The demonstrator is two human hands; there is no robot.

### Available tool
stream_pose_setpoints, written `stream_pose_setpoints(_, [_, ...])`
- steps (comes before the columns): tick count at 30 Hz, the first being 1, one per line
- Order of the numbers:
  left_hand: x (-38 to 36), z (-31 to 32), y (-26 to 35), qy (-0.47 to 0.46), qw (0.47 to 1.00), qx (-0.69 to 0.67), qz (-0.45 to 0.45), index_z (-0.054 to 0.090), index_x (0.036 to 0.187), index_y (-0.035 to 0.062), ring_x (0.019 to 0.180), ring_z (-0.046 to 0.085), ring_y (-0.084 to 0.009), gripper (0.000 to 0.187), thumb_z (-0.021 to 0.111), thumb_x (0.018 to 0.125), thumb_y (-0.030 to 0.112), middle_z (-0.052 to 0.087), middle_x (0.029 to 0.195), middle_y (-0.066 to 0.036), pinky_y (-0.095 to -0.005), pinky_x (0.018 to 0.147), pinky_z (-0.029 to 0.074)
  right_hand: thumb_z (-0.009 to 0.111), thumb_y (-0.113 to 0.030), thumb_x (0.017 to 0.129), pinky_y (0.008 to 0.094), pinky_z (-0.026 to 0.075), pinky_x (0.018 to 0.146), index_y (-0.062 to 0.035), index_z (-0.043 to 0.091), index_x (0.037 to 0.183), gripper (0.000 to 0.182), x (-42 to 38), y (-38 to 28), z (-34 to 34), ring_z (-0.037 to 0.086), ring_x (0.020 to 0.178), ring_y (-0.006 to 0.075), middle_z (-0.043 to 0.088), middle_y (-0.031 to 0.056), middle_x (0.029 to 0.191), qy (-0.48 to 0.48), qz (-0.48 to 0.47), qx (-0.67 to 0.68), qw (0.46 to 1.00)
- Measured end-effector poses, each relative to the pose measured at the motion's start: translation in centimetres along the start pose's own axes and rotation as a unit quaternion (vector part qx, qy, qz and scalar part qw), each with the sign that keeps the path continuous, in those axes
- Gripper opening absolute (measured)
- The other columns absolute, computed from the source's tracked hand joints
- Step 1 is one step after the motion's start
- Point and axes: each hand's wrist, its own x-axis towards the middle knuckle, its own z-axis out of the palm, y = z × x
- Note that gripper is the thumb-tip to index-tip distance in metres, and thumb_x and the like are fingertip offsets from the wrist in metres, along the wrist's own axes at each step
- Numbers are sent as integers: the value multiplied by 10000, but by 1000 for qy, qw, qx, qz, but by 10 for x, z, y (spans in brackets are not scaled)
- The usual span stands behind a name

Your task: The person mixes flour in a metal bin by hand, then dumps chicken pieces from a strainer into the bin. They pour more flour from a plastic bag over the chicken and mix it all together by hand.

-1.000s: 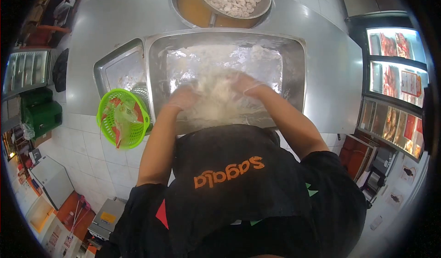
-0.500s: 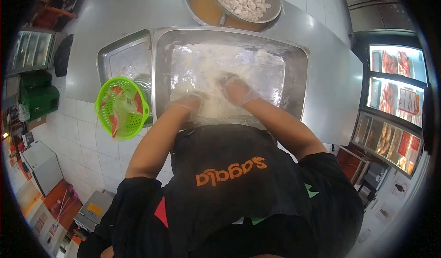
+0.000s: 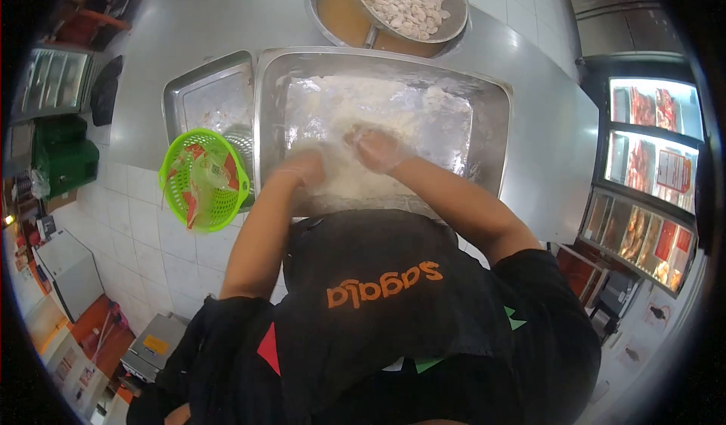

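A large rectangular metal tray [image 3: 491,130] lies in front of me, with pale flour [image 3: 355,183] spread over its bottom. Both hands are inside it, in clear plastic gloves dusted with flour. On the left side of the tray my left hand [image 3: 306,166] is over the flour, its fingers smeared by motion. My right hand [image 3: 378,150] is near the tray's middle, fingers curled in toward the flour; something brownish shows at the fingertips, too small to name. A small gap parts the two hands.
Behind the tray, a colander [image 3: 463,17] of pale floured pieces [image 3: 401,1] rests over a bowl [image 3: 311,5] of brownish liquid. On the left are a smaller metal tray [image 3: 172,100] and a green basket [image 3: 170,190] with plastic packaging. Lit display cases stand at the right.
My left hand has shifted slightly up and left in the tray. My right hand has moved a little left, its fingers lower toward the flour. The view has shifted slightly.
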Motion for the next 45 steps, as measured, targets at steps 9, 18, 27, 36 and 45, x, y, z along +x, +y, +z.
stream_pose_setpoints(9, [3,-50,24,174,726,-649,-148,649,983,7,662,581,-186,201,554,907,166,633,765,-80,-324,600,457,505,-26,850,431,572,814,-21,705,974,235,50,-26,40,688,949,372,694,220,956,-4,-90,-37,995])
stream_pose_setpoints(18, [42,10,-42,317,945,9,82,683,923,-7,855,681,-344,248,558,894,205,702,938,-206,-412,751,534,570,-89,837,482,523,842,-86,698,992,201,101,27,-9,647,924,404,661,197,1002,78,-34,-94,992])
stream_pose_setpoints(27, [-4,-5,5,100,987,105,-73,707,988,1,991,678,-376,260,516,870,132,686,1046,-248,-445,871,538,490,-242,938,470,491,910,-40,661,1051,288,44,49,-83,629,1010,401,644,255,1099,-169,130,62,975])
stream_pose_setpoints(36, [10,16,13,85,986,135,-40,738,952,17,960,692,-358,257,553,895,185,705,1018,-223,-446,878,540,554,-247,905,434,441,1041,-80,594,1279,412,-45,72,11,538,1198,376,617,210,1234,164,87,-86,979])
stream_pose_setpoints(45, [-5,-29,46,17,971,-236,-43,662,1078,6,851,694,-259,313,648,900,264,720,942,-147,-372,766,553,491,-260,927,468,536,850,-95,623,1188,336,-39,57,28,663,970,368,663,188,1119,10,86,-95,992])
